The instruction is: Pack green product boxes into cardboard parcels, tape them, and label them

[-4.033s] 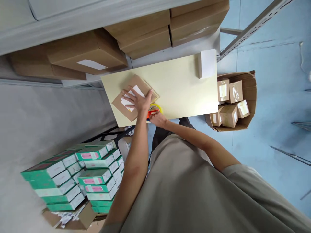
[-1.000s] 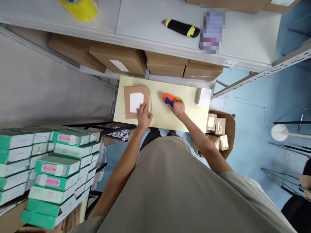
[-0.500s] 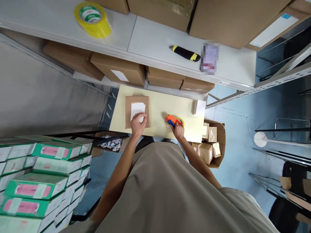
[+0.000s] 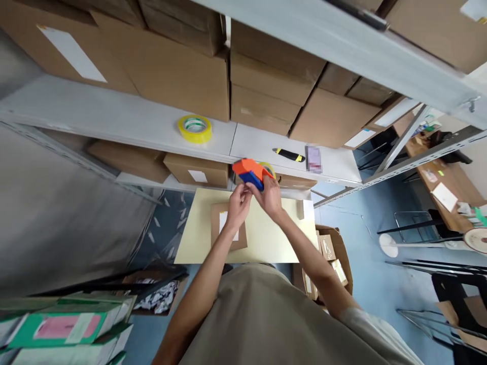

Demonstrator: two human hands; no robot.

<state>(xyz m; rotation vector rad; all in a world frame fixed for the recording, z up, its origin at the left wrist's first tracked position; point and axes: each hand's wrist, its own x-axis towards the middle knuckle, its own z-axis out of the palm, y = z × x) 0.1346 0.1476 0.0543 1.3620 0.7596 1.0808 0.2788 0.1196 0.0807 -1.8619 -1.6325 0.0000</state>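
Observation:
My right hand (image 4: 271,198) grips an orange and blue tape dispenser (image 4: 251,172), raised above the table and in front of the shelf. A yellow tape roll shows at the dispenser's right side. Just below the dispenser, my left hand (image 4: 239,205) is closed with its fingers curled; whatever is in them, if anything, is hidden. Under my left hand, a cardboard box (image 4: 216,228) with a white label lies on the pale yellow table (image 4: 266,243). My left forearm and hand cover part of the box.
On the grey shelf (image 4: 152,114) lie a yellow tape roll (image 4: 195,129), a black and yellow utility knife (image 4: 289,154) and a blurred-out item (image 4: 313,159). A white block (image 4: 305,209) stands at the table's right end. Beside it, a carton (image 4: 344,253) holds small boxes.
My right hand has lifted the tape dispenser up off the table. My left hand has left the box's label and risen beside the dispenser. The view has tilted up.

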